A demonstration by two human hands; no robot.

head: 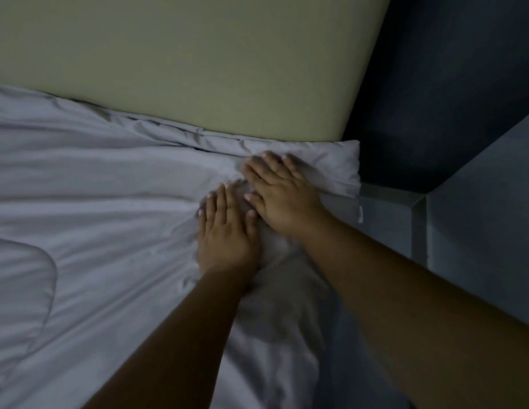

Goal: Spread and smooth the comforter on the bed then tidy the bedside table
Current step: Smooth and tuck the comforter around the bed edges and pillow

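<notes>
Your left hand [225, 234] lies flat on the comforter [95, 202], palm down, fingers stretched out and gripping nothing. Your right hand [282, 196] lies just beside it, a little farther up, also flat with its fingers spread, pressing the cloth near the corner by the headboard [198, 60]. The pale grey comforter covers the bed, with creases fanning out to the left from under your hands, and its top edge sits bunched against the yellowish headboard. A dark wall [452, 84] stands to the right.
</notes>
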